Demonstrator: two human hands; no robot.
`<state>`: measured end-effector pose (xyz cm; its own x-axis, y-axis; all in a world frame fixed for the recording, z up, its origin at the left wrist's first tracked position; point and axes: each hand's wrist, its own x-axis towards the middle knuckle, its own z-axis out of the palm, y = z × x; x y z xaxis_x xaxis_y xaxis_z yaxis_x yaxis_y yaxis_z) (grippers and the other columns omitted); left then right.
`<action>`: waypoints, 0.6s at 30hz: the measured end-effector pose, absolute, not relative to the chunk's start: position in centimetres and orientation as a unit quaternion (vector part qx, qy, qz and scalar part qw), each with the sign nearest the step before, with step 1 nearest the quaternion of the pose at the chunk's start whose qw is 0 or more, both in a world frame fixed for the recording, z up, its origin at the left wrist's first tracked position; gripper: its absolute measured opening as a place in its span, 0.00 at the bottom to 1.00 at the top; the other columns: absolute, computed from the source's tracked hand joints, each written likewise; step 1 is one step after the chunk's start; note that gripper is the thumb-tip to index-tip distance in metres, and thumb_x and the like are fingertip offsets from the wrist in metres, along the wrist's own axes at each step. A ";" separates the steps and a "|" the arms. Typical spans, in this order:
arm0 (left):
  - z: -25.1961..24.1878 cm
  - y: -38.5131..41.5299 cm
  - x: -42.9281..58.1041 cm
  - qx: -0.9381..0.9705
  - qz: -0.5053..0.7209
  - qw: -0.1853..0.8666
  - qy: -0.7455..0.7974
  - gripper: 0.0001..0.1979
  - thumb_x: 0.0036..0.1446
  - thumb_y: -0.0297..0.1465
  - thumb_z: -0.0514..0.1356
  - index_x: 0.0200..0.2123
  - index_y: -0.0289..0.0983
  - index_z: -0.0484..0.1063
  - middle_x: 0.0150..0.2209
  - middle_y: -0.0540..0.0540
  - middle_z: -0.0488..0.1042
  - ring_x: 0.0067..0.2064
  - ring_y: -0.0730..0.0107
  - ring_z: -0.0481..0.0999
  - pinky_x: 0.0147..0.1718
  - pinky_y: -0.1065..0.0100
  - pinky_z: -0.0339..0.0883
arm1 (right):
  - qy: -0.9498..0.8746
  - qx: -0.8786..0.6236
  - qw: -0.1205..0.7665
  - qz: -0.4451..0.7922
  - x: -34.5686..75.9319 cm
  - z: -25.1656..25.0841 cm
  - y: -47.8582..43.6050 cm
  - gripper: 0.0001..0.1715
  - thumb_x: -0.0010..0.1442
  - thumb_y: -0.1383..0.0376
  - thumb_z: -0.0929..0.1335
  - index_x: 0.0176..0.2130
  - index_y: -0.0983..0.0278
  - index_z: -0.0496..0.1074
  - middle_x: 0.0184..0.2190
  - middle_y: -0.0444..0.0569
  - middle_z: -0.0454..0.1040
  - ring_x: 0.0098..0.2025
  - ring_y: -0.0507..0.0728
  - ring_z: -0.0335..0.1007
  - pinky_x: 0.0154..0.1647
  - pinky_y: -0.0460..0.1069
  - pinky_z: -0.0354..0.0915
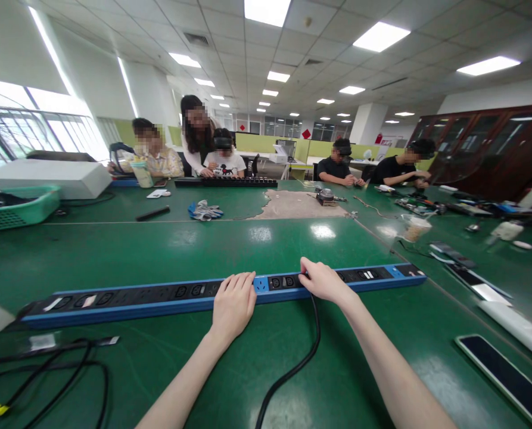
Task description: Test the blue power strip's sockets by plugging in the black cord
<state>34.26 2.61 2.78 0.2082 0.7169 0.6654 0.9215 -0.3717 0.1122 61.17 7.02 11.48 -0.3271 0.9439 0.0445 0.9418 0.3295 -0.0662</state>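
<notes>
A long blue and black power strip (127, 298) lies across the green table (158, 250) in front of me. My left hand (232, 302) rests flat on its near edge, fingers together and stretched toward a blue socket module (261, 285). My right hand (323, 280) is curled over the strip just right of the middle, fingers closed on something I cannot make out. A black cable (292, 369) runs from under that hand toward me.
Loose black cables (46, 369) lie at the near left. Long flat strips and panels (502, 369) sit at the right. A green basket (19, 208), a white box (46, 176) and gloves (205, 210) lie farther back. Several people work at the far tables.
</notes>
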 end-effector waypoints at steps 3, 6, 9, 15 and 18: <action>2.7 2.6 34.3 -0.760 -0.326 0.153 -0.540 0.21 0.69 0.30 0.51 0.61 0.40 0.73 0.58 0.41 0.77 0.58 0.56 0.75 0.63 0.51 0.62 | -0.805 -0.592 0.036 -0.005 60.8 11.2 6.8 0.09 0.71 0.58 0.61 0.46 0.59 0.65 0.36 0.50 0.78 0.39 0.60 0.76 0.35 0.49 0.53; 2.6 2.6 34.3 -0.760 -0.328 0.151 -0.540 0.21 0.69 0.30 0.51 0.61 0.40 0.72 0.58 0.41 0.77 0.58 0.55 0.75 0.63 0.51 0.61 | -0.798 -0.601 0.028 -0.035 60.2 11.1 6.2 0.09 0.71 0.59 0.61 0.48 0.60 0.64 0.37 0.52 0.78 0.39 0.61 0.76 0.35 0.50 0.54; 2.6 2.6 34.4 -0.760 -0.330 0.151 -0.539 0.21 0.69 0.30 0.51 0.61 0.40 0.72 0.58 0.41 0.77 0.58 0.55 0.75 0.63 0.50 0.61 | -0.795 -0.605 0.016 -0.042 59.8 11.3 5.8 0.10 0.71 0.60 0.61 0.49 0.60 0.64 0.39 0.54 0.78 0.40 0.62 0.77 0.36 0.50 0.56; 2.7 2.5 34.4 -0.760 -0.332 0.151 -0.538 0.21 0.69 0.30 0.50 0.61 0.40 0.72 0.58 0.41 0.77 0.58 0.55 0.75 0.63 0.50 0.61 | -0.796 -0.604 0.028 -0.024 60.1 11.7 5.9 0.10 0.71 0.60 0.61 0.49 0.61 0.65 0.39 0.54 0.78 0.41 0.61 0.76 0.37 0.49 0.56; 2.8 2.5 34.4 -0.762 -0.338 0.154 -0.531 0.22 0.69 0.30 0.50 0.62 0.40 0.71 0.58 0.41 0.77 0.58 0.55 0.75 0.63 0.49 0.62 | -0.806 -0.591 0.038 -0.006 60.5 11.7 6.3 0.09 0.69 0.58 0.63 0.46 0.60 0.67 0.37 0.50 0.78 0.40 0.60 0.75 0.36 0.49 0.55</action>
<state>34.37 2.53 2.78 0.2077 0.7054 0.6777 0.9132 -0.3882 0.1243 60.51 6.28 11.70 -0.2984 0.9520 0.0679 0.9530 0.3012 -0.0344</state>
